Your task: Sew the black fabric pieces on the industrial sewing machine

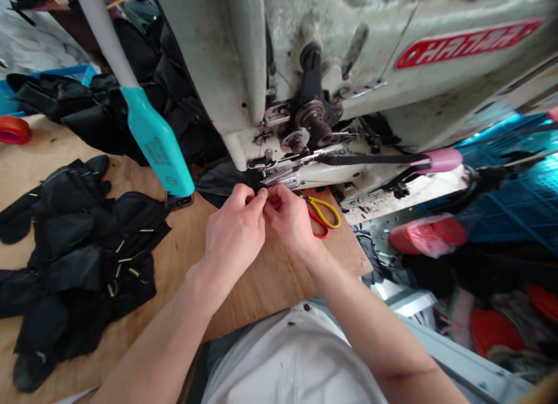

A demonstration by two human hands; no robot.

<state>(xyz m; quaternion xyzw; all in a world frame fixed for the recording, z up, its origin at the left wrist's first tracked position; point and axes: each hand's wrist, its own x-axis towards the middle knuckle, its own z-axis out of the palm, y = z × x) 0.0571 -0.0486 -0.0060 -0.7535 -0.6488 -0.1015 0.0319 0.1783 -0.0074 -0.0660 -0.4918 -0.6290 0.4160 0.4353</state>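
Note:
My left hand point(238, 221) and my right hand point(290, 215) meet just in front of a sewing machine point(244, 125), fingers pinched together and nearly touching. Black fabric point(222, 180) runs up to my left fingertips from beside the machine's needle area, and the pinch appears to be on its edge. What my right fingers pinch is too small and covered to make out. Scissors with red and yellow handles point(325, 212) lie right beside my right hand, their blades hidden. A black strip point(370, 158) leads across the machine arm toward the needle area.
Black sewn pieces point(74, 258) lie heaped on the wooden table point(244, 299) at left, with more behind. A turquoise lamp point(159, 142) hangs over the table near a phone point(179, 202). An orange tape roll point(15, 129) sits far left. Blue baskets point(514, 189) stand at right.

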